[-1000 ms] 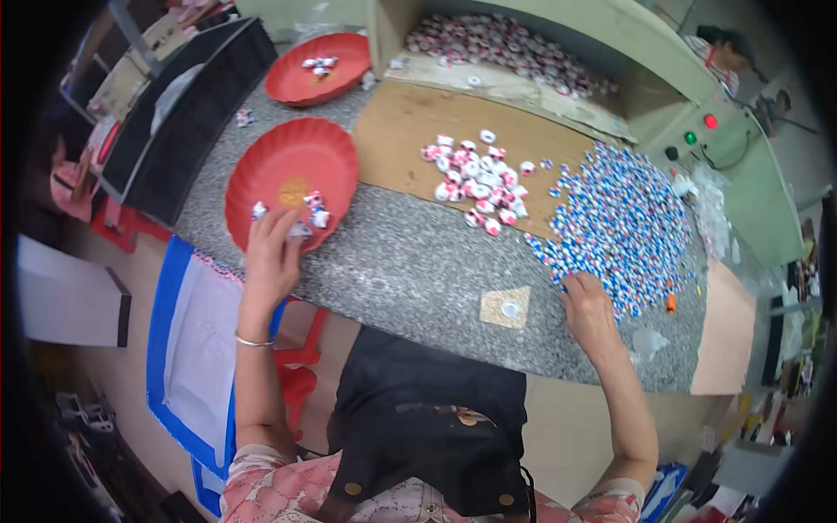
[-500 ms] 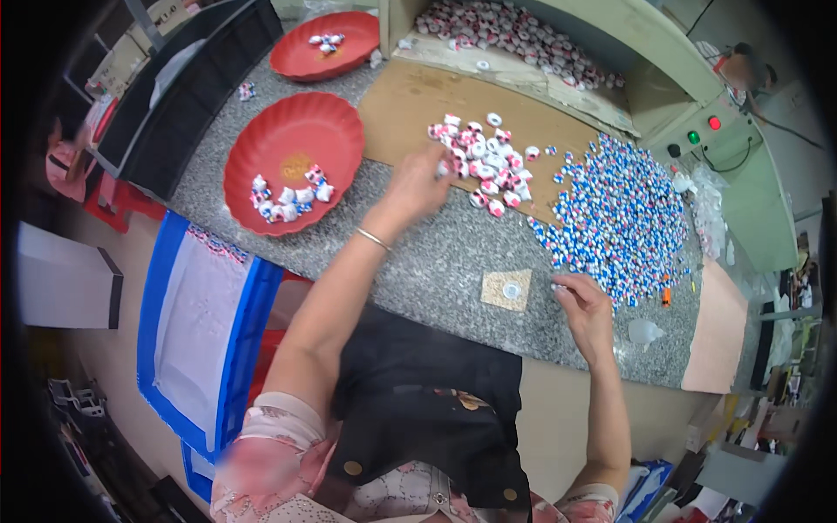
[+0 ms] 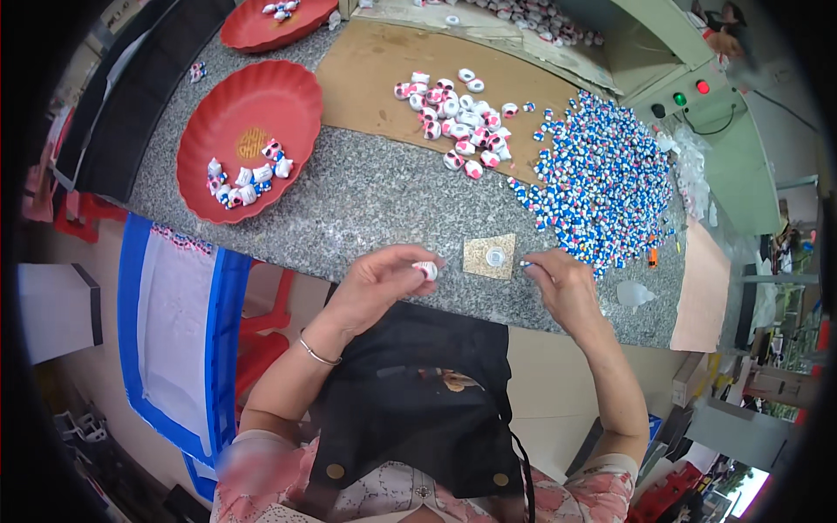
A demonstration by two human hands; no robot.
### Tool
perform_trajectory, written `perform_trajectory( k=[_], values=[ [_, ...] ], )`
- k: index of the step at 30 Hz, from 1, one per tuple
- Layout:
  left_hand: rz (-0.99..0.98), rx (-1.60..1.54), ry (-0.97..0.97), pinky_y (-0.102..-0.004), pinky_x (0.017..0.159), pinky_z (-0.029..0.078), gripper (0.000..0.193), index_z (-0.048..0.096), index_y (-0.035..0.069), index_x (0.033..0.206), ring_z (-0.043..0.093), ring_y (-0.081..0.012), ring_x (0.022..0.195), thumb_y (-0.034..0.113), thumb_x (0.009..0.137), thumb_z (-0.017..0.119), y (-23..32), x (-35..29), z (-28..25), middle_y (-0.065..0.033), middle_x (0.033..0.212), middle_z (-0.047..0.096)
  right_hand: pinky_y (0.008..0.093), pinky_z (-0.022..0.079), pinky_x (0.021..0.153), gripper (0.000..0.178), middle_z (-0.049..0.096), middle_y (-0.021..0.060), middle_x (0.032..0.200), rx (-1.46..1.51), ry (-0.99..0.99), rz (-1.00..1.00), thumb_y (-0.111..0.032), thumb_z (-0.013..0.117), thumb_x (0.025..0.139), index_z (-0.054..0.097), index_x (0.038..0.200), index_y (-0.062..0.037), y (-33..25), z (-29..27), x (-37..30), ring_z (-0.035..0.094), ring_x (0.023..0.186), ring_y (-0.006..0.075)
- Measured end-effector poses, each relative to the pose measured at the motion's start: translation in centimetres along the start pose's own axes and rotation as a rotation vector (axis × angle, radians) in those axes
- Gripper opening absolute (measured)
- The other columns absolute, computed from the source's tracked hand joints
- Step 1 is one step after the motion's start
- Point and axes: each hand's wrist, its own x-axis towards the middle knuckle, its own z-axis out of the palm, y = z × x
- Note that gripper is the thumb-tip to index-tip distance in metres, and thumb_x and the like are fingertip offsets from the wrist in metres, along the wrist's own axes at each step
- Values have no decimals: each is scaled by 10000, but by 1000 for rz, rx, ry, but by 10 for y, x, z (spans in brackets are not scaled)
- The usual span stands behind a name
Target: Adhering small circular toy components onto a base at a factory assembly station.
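My left hand [image 3: 377, 284] pinches a white toy head [image 3: 426, 270] with dark and pink marks, just above the near edge of the stone worktop. Opposite it, my right hand [image 3: 565, 285] holds a tiny whitish piece between thumb and fingertips; its exact kind is too small to make out. Between the hands lies a tan square pad [image 3: 489, 256] with a small round white disc [image 3: 495, 256] on it. Farther back sits a pile of white and pink toy heads [image 3: 462, 118] on brown cardboard [image 3: 366, 78]. Right of that spreads a big heap of small blue and white toy bodies [image 3: 606, 179].
A red scalloped dish [image 3: 261, 96] with several assembled figures stands at left, another red dish [image 3: 261, 35] behind it. A blue-rimmed bin [image 3: 228, 322] is below the edge. A clear plastic nozzle-like piece [image 3: 635, 294] and a pinkish sheet [image 3: 700, 288] lie at right.
My left hand has come back from the pile of toy heads to the near edge, carrying one head. My right hand has shifted slightly left, toward the pad. The whole view has shifted too.
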Motion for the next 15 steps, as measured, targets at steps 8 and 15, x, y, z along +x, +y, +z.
perform_trajectory(
  k=[8,15],
  values=[
    [44,-103,-105,-286,929,524,256,613,22,1207,625,-144,1067,10,951,597,16,7,7,-64,1171,641,415,520,625,172,633,127,826,-214,-83,-327,25,651,777,664,942,-24,-26,11,32,650,735,329],
    [44,121,-52,-269,913,524,304,590,-4,1188,629,-141,1065,-57,893,646,6,16,8,-79,1149,644,430,507,607,110,605,126,791,-149,-79,-303,21,635,804,650,907,-14,-26,8,32,633,703,334]
  ],
)
